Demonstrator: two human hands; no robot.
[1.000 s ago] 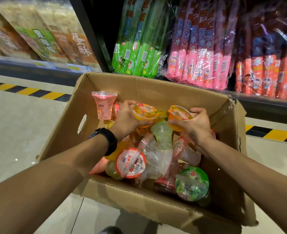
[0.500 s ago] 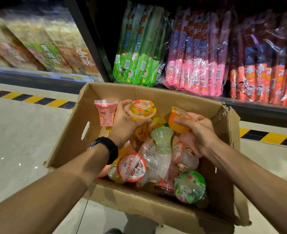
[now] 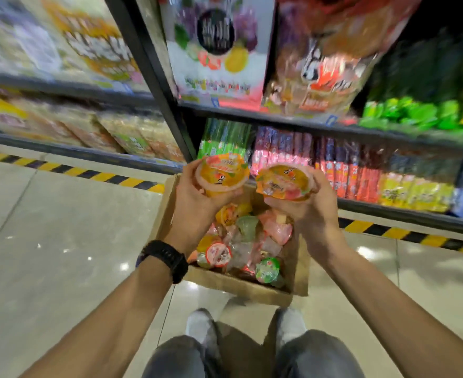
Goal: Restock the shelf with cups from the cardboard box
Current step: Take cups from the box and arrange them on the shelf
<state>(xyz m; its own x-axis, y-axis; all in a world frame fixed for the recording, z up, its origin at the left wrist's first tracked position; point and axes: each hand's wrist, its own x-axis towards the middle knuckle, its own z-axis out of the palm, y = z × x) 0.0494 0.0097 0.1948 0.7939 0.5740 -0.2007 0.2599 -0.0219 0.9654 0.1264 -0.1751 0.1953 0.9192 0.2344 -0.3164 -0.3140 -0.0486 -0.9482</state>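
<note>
My left hand (image 3: 197, 207) grips an orange jelly cup (image 3: 222, 171) with a printed foil lid, raised above the cardboard box (image 3: 241, 286). My right hand (image 3: 310, 211) holds a second orange cup (image 3: 284, 182), tilted with its lid towards me. Both cups hang side by side in front of the lower shelf. The box stands on the floor below my hands and holds several more cups in green, red, pink and clear colours (image 3: 267, 268).
A black shelf post (image 3: 154, 77) rises left of the cups. The shelves carry snack bags (image 3: 216, 47), green and pink stick packs (image 3: 279, 151) and green packets (image 3: 415, 113). Yellow-black tape (image 3: 88, 174) runs along the tiled floor. My shoes (image 3: 200, 323) stand behind the box.
Both hands have lifted their orange cups up out of the box. The view has pulled back and up, so the upper shelves and my legs now show.
</note>
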